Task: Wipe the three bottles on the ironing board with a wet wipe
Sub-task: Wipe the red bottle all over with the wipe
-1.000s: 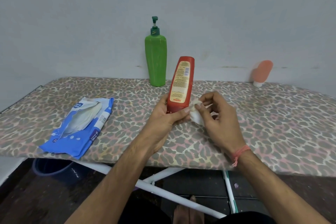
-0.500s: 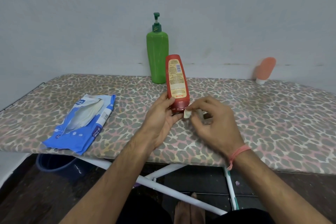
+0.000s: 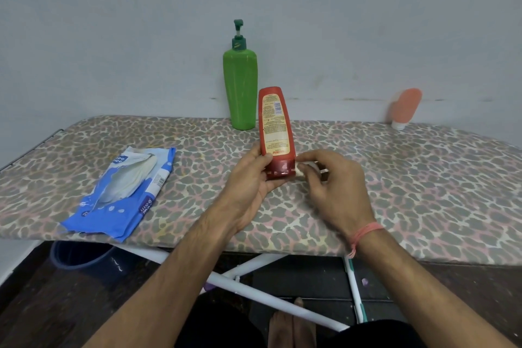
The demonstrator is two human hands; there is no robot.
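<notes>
My left hand grips a red bottle by its cap end, cap down, just above the ironing board. The bottle's yellow label faces me. My right hand pinches a small bunched white wet wipe against the right side of the red cap. A tall green pump bottle stands upright at the back by the wall. A small orange-pink bottle with a white cap leans against the wall at the far right.
A blue wet wipe pack lies opened on the left of the leopard-print board cover. Under the board are white metal legs, a dark blue bucket and my bare feet.
The red bottle swung from leaning right to leaning slightly left. My right hand moved the wipe down from the bottle's lower side to the cap.
</notes>
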